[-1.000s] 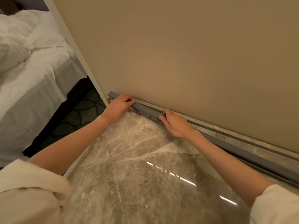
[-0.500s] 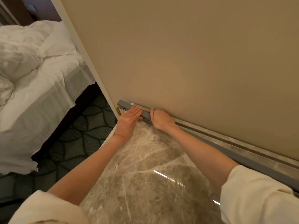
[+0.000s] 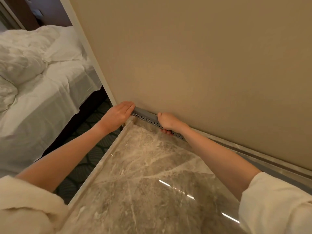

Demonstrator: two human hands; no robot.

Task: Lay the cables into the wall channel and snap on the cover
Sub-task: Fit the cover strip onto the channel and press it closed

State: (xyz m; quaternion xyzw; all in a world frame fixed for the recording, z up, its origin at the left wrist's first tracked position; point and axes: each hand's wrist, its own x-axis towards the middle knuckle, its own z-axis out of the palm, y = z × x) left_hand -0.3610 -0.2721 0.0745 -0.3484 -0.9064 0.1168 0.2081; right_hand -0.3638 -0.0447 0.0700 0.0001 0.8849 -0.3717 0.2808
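The left hand (image 3: pixel 118 114) has slid to the channel (image 3: pixel 146 115) end, the right hand (image 3: pixel 170 122) fingers curled over its cover between them, so snapping seems nearly finished here.

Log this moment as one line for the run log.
stage: seating cover | left hand: flat against channel end | right hand: gripping grey slotted channel | cables: hidden

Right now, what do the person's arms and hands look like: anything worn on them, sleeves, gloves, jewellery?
Both hands are bare: no gloves on the left hand or the right hand, and no rings, watch or bracelet show. The forearms are uncovered. Each arm ends in a cream, loose sleeve pushed up near the elbow: the left sleeve looks thick and fleecy, like a robe; the right sleeve looks smoother.
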